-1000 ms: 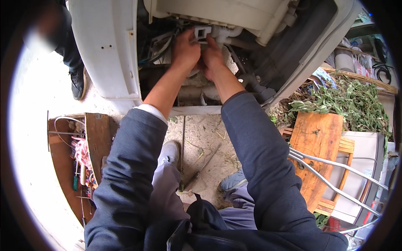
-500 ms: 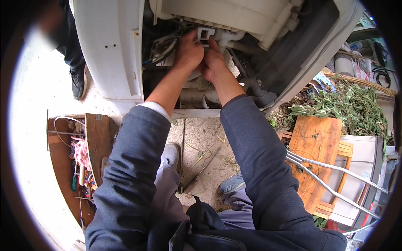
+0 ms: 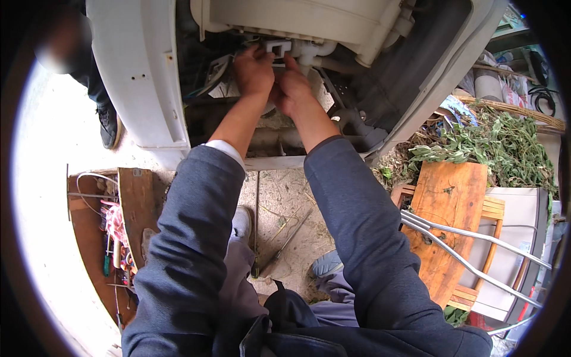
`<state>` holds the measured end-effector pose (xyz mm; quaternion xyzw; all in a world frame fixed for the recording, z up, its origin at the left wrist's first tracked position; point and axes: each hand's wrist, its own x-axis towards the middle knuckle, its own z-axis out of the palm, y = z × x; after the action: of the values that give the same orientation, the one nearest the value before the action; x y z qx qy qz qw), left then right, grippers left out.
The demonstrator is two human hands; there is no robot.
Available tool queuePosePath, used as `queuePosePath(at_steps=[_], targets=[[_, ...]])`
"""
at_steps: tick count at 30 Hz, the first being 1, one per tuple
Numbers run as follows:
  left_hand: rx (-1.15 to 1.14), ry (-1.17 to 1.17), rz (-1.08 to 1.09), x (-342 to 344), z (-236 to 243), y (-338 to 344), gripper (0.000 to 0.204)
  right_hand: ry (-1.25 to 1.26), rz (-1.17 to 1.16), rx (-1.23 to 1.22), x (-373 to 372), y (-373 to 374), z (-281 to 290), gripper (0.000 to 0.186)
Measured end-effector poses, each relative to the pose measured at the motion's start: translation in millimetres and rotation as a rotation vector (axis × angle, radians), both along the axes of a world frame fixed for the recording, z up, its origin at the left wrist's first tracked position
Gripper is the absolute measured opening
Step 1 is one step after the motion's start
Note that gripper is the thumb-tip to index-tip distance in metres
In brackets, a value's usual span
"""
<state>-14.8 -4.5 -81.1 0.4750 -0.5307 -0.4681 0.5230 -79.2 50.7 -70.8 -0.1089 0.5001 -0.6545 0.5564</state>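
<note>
Both my hands reach into the open underside of a white appliance cabinet (image 3: pixel 132 76), just below a large cream plastic tub (image 3: pixel 291 16). My left hand (image 3: pixel 254 72) is closed, its fingertips at the left end of a small white plastic part (image 3: pixel 278 46) with a square opening. From below and the right, my right hand (image 3: pixel 294 88) grips the same part with its thumb up beside it. White pipe fittings (image 3: pixel 309 52) adjoin the part on the right. Wires run by my left hand. Most of my fingers' undersides are hidden.
An open wooden toolbox (image 3: pixel 138 208) with tools stands at my left. To the right are a small wooden stool (image 3: pixel 447 232), bent metal tubes (image 3: pixel 476 239) and cut leafy stems (image 3: pixel 493 140). A screwdriver-like rod (image 3: pixel 288 241) lies between my feet. Another person's shoe (image 3: pixel 109 127) is at far left.
The cabinet and my hands sit slightly further left in the picture, as the view has shifted. My hands keep about the same hold on the white plastic part.
</note>
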Motion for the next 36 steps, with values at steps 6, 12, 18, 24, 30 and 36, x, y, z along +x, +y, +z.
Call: queuePosePath(at_steps=[6,12,18,24,30,36], targets=[[-0.117,-0.322,-0.04,5.1,14.9,0.4,0.033,0.013,0.003,0.013,-3.0,1.2,-0.4,0.069],[-0.189,-0.411,-0.053,12.1,22.5,3.2,0.033,0.036,0.012,0.035,2.5,1.2,2.7,0.073],[-0.2,-0.367,-0.103,14.9,17.1,-3.2,0.033,0.111,0.018,0.06,3.3,0.0,1.6,0.07],[-0.225,-0.342,-0.085,11.6,15.9,-2.8,0.031,0.172,0.097,0.091,-6.4,-0.7,-0.6,0.063],[-0.255,-0.406,-0.05,7.9,20.0,-1.1,0.028,0.133,0.037,0.089,-8.6,0.9,3.4,0.061],[-0.248,-0.407,-0.031,6.6,24.9,-2.0,0.028,0.207,0.097,0.092,-13.6,-1.4,2.7,0.061]])
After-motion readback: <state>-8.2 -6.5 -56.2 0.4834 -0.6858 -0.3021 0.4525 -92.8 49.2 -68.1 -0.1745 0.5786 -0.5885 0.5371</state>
